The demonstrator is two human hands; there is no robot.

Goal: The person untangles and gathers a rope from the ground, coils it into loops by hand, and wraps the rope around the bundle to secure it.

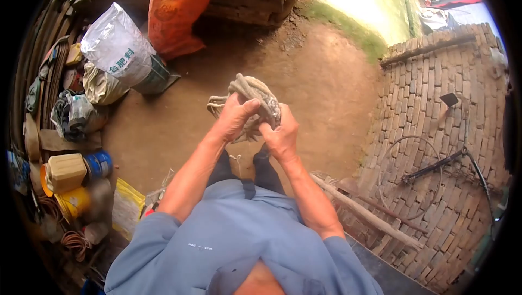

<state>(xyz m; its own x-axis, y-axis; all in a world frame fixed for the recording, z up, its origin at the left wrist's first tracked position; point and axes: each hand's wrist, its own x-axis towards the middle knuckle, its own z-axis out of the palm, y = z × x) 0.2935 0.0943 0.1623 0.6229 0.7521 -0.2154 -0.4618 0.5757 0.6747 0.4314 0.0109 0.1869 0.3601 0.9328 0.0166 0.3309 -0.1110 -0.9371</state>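
Note:
A coiled bundle of thick, off-white rope (254, 89) is held up in front of my body, over the dirt floor. My left hand (237, 114) is closed around the left side of the coil, its thumb lying across the strands. On the right side, my right hand (281, 136) grips the same bundle, with the thumb pressed toward the middle. Loops stick out past my left hand, and some strands hang below between both hands. Parts of the fingers are hidden behind the rope.
A white woven sack (117, 45) and an orange sack (175, 20) stand at the upper left. Jugs and buckets, one a yellow bucket (73, 201), crowd the left. A brick wall (418, 88) rises at right, with a wooden pole (364, 210) near its foot.

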